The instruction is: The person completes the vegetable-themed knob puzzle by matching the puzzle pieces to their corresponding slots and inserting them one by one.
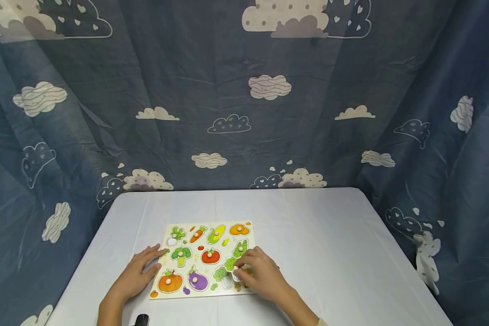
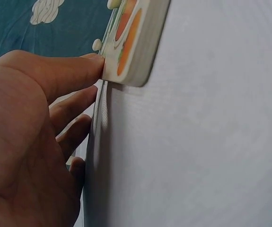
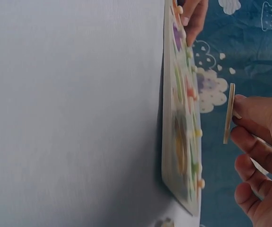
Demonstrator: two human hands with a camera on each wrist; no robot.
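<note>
A vegetable knob puzzle board point(image 1: 187, 253) lies on the white table. My right hand point(image 1: 262, 276) pinches a green-and-white vegetable puzzle piece point(image 1: 230, 264) between thumb and fingers over the board's lower right part. In the right wrist view this thin piece point(image 3: 229, 113) shows edge-on, apart from the board point(image 3: 168, 118). My left hand point(image 1: 132, 276) rests at the board's left edge, its fingers loosely extended. Seen from the left wrist, the thumb touches the board's corner point(image 2: 136, 71). The eggplant piece point(image 1: 198, 280) and pumpkin piece point(image 1: 170, 283) sit in the near row.
A white cloth covers the table point(image 1: 322, 244). Dark blue curtains point(image 1: 187, 68) with cloud prints hang behind and at both sides. A small black object point(image 1: 141, 320) lies at the near edge by my left forearm. Tomato point(image 1: 210, 256) and broccoli point(image 1: 181, 256) pieces occupy the middle row.
</note>
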